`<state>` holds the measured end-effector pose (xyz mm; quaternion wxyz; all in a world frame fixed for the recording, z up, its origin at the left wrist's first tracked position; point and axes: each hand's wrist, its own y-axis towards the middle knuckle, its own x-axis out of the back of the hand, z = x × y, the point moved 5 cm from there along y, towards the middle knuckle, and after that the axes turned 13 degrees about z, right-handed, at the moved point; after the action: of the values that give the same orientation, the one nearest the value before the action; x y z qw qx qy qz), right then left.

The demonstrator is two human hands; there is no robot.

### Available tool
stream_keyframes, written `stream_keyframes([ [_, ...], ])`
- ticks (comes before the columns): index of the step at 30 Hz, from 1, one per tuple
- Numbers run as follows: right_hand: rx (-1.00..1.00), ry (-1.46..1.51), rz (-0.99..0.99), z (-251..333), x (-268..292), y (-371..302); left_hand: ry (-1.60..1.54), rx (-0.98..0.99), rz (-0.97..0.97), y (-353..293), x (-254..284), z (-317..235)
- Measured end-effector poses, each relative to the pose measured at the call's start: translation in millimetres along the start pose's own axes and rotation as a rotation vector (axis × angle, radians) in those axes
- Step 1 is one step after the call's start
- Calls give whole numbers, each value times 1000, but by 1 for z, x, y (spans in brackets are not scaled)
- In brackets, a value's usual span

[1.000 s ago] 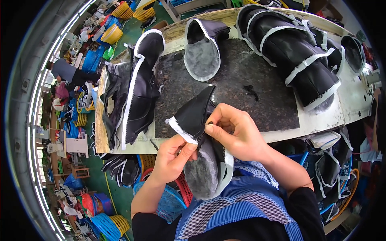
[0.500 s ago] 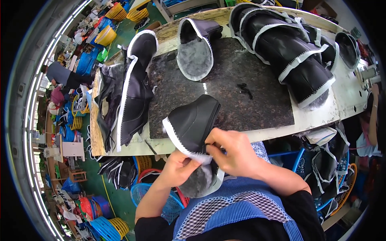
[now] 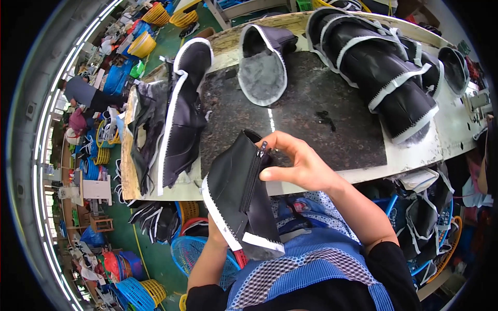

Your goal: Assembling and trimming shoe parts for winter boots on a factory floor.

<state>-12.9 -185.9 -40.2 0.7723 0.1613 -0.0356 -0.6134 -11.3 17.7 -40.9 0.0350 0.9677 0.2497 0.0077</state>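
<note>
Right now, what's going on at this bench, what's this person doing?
A person at a workbench holds a black boot upper with a white zigzag edge above the bench's near edge. The right hand pinches the zipper pull at the top of the piece, while the left hand supports it from beneath, mostly hidden. On the dark mat lie a grey fleece-lined upper, a stack of black uppers at right and another pile at left.

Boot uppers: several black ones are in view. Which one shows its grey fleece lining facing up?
The upper lying alone at the far edge of the dark mat, its grey fleece inside facing up. The stacked ones either side show black outsides; the held one shows its zip.
</note>
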Motion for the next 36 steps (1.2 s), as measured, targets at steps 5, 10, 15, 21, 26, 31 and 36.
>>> stream_keyframes([
  [5,8,-400,18,13,-7,18,98,-48,-63,-7,4,1],
  [10,-37,-434,6,17,-11,27,160,-80,-149,-14,10,3],
  [15,51,-337,3,19,-7,31,-492,-36,-326,-15,12,20],
  [21,42,-219,-13,11,-10,28,-69,38,-261,-21,21,31],
  [26,57,-173,-17,14,-12,23,36,-14,-249,-20,7,7],
  [31,44,-214,-48,14,-18,25,-233,-12,-276,-16,3,11],
  [36,64,-215,-75,16,-18,27,-361,-51,-250,-11,-1,9],
])
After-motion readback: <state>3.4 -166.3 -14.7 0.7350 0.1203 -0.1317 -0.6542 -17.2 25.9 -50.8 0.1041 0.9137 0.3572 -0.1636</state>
